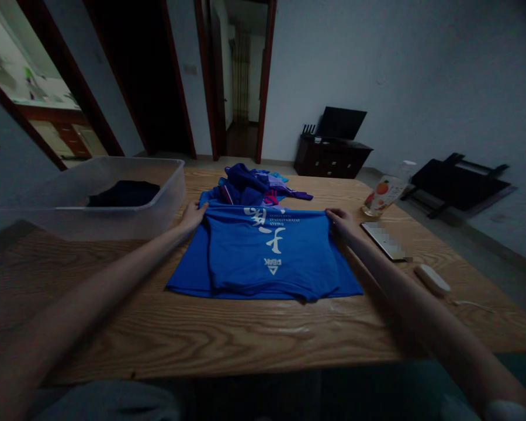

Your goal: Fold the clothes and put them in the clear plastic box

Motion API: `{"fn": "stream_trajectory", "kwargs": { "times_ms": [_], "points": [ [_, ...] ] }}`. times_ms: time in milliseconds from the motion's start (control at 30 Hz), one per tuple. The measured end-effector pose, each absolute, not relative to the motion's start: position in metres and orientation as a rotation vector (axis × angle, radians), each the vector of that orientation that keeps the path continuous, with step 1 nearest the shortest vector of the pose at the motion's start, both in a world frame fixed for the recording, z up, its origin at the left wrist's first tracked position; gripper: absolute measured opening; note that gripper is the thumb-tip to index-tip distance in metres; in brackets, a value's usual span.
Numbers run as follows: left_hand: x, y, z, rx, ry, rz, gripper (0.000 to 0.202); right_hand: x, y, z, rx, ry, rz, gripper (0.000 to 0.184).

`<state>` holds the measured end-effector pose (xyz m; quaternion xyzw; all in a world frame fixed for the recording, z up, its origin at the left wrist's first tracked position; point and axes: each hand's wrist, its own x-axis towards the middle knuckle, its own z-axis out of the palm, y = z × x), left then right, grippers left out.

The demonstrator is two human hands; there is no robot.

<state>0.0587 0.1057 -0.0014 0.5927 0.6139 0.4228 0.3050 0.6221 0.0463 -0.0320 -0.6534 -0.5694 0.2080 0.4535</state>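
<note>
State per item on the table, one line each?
Blue shirt: flat, partly folded, print up.
Left hand: gripping shirt's far edge.
Right hand: gripping shirt's far edge.
Plastic bin: open, dark garment inside.
Clothes pile: crumpled, unfolded.
Bottle: capped, leaning.

Hidden and indeterminate regions. Both forearms leave the bottom edge, so elbows and sleeves are cut off. The fingertips of the left hand (193, 216) and right hand (341, 223) sit at the far corners of the shirt (267, 254); whether they pinch the cloth or merely press it cannot be told. The phone (383, 240) is partly pixelated. The pile (256, 186) behind the shirt is too tangled to count garments. The dark item in the bin (114, 202) is unidentifiable. The bottle (384, 194) label is unreadable.
</note>
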Motion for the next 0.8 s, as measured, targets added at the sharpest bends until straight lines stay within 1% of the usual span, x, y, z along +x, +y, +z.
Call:
{"fn": "stream_trajectory", "kwargs": {
  "times_ms": [100,233,367,433,500,600,700,800],
  "points": [
    [0.055,0.108,-0.004,1.688,1.717,1.067,0.031,0.622,0.053,-0.030,-1.629,-1.523,0.483,0.060],
    [0.050,0.106,0.001,1.936,1.755,1.005,0.039,0.619,0.059,-0.011,-1.580,-1.750,0.484,0.058],
    [0.054,0.111,0.014,2.498,1.592,0.620,0.041,0.609,0.070,0.011,-1.526,-1.988,0.624,0.058],
    [0.057,0.115,0.023,2.640,1.545,0.472,0.044,0.605,0.077,0.022,-1.542,-2.074,0.708,0.058],
    [0.060,0.117,0.031,2.695,1.526,0.454,0.040,0.602,0.082,0.034,-1.576,-2.146,0.784,0.055],
    [0.063,0.113,0.035,2.832,1.471,0.424,0.026,0.601,0.084,0.055,-1.615,-2.229,0.889,0.052],
    [0.063,0.106,0.028,2.881,1.428,0.401,0.023,0.602,0.074,0.073,-1.622,-2.228,0.903,0.061],
    [0.060,0.104,0.020,2.834,1.462,0.422,0.029,0.603,0.060,0.082,-1.619,-2.198,0.900,0.073]
  ]
}}
